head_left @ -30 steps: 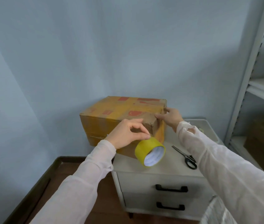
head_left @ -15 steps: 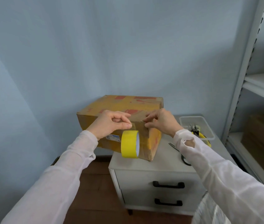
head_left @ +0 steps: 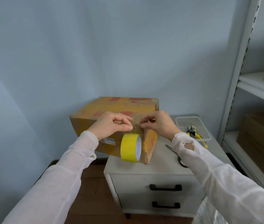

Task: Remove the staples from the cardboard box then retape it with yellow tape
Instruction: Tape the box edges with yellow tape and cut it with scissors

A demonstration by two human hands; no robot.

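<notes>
A cardboard box point(head_left: 116, 105) with red markings sits on a white nightstand point(head_left: 158, 166), one corner pointing toward me. My left hand point(head_left: 110, 125) pinches a strip of tape at the box's near top edge. The yellow tape roll point(head_left: 130, 147) hangs just below that hand, against the box's front face. My right hand point(head_left: 159, 125) is close beside the left and pinches the tape end at the box's near top corner. The strip between the fingertips is barely visible.
Black scissors point(head_left: 177, 156) lie on the nightstand, partly under my right sleeve. A clear plastic tray point(head_left: 191, 118) at the back right holds yellow-handled pliers point(head_left: 195, 134). A white shelf unit point(head_left: 257, 89) with brown boxes point(head_left: 260, 135) stands to the right.
My right hand came from the box's far right corner to the near corner, beside my left hand. The tape roll swung from facing me to edge-on and now hangs against the box front.
</notes>
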